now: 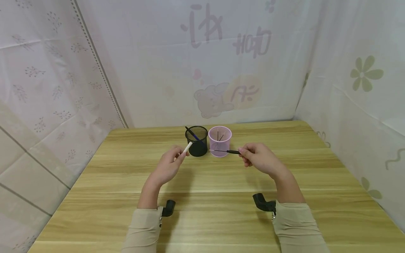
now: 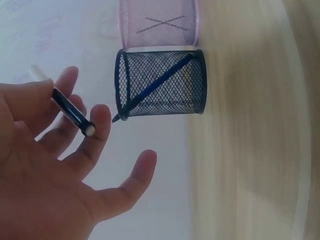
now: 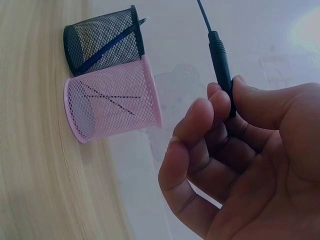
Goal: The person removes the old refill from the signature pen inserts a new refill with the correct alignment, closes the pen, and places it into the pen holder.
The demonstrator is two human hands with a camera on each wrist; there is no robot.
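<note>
My left hand [image 1: 168,165] pinches a short white-and-black stick [image 2: 72,111] between thumb and fingers, just left of a black mesh pen cup [image 1: 198,149]. A blue pen [image 2: 157,85] leans inside that cup, its end sticking out over the rim. Beside it stands a pink mesh pen cup [image 3: 112,102] with thin dark sticks crossed inside. To the right of the pink cup, my right hand [image 1: 260,158] pinches a thin-shafted tool [image 3: 220,60] by its black ribbed handle. Its shaft points left across the front of the pink cup in the head view, with a pale tip.
Both cups stand near the back edge of the wooden table [image 1: 209,218]. Patterned white curtains [image 1: 152,70] hang behind and along both sides. A black bracket-like device [image 1: 264,203] is strapped at the right wrist and a similar one [image 1: 169,208] at the left.
</note>
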